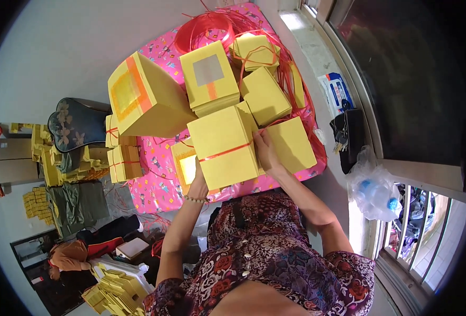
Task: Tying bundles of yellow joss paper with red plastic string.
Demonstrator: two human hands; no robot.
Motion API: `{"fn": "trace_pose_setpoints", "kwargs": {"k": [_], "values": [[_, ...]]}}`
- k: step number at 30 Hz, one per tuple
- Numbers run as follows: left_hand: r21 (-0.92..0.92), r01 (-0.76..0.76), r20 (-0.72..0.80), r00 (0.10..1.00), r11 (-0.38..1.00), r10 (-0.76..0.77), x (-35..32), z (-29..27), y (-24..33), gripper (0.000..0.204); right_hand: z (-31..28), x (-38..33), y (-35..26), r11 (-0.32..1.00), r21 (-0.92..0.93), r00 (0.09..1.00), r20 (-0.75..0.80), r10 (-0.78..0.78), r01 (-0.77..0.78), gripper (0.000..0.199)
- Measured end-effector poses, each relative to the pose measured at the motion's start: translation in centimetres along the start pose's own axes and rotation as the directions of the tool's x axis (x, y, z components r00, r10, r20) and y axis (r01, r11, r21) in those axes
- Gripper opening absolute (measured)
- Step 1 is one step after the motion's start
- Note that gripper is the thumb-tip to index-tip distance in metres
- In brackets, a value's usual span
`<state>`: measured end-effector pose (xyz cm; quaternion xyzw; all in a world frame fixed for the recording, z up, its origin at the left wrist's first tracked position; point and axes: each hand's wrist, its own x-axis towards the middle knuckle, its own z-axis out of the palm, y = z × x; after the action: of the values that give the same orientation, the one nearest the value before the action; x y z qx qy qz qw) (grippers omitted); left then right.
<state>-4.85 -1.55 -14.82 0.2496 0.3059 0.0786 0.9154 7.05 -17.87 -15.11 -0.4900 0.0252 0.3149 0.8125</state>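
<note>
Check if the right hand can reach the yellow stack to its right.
Likely yes: the right hand is beside the yellow stack, nothing visible between, though it seems busy steadying the red-tied bundle.

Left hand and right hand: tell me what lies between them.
In the head view, a yellow stack with a red strap across it lies between the left hand and the right hand.

Yellow sheet bundle (221, 129) | blocky, slightly turned | red strap (225, 151) — across broad face | near edge — pink table (158, 184)
</note>
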Motion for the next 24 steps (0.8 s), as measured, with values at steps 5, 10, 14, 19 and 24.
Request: {"fn": "trace_pose_setpoints", "kwargs": {"k": [5,10,14,19,24], "values": [[0.158,-0.166,-0.058,0.982,0.973,0.178,1.1,-0.7,0.4,0.033,1.0,0.6,-1.7,0.999,-0.034,1.000,-0.003,-0.030,0.030,0.021],[0.044,-0.266,0.014,0.964,0.963,0.265,1.4,2.2,2.3,0.030,2.4,1.7,-4.2,0.996,-0.011,0.994,0.059,-0.088,0.088,0.017],[0.260,-0.317,-0.030,0.942,0.912,0.336,0.5,5.5,5.5,0.029,3.3,2.5,-6.9,0.956,-0.076,0.925,0.284,-0.253,0.284,0.012],[0.297,-0.602,0.117,0.793,0.741,0.598,0.5,6.3,7.5,0.031,5.1,4.4,-8.8,0.890,-0.151,0.793,0.534,-0.293,0.430,0.009],[0.340,-0.762,0.214,0.633,0.551,0.744,1.7,6.5,7.5,0.028,5.3,6.3,-10.0,0.816,-0.215,0.710,0.637,-0.299,0.536,0.007]]}}
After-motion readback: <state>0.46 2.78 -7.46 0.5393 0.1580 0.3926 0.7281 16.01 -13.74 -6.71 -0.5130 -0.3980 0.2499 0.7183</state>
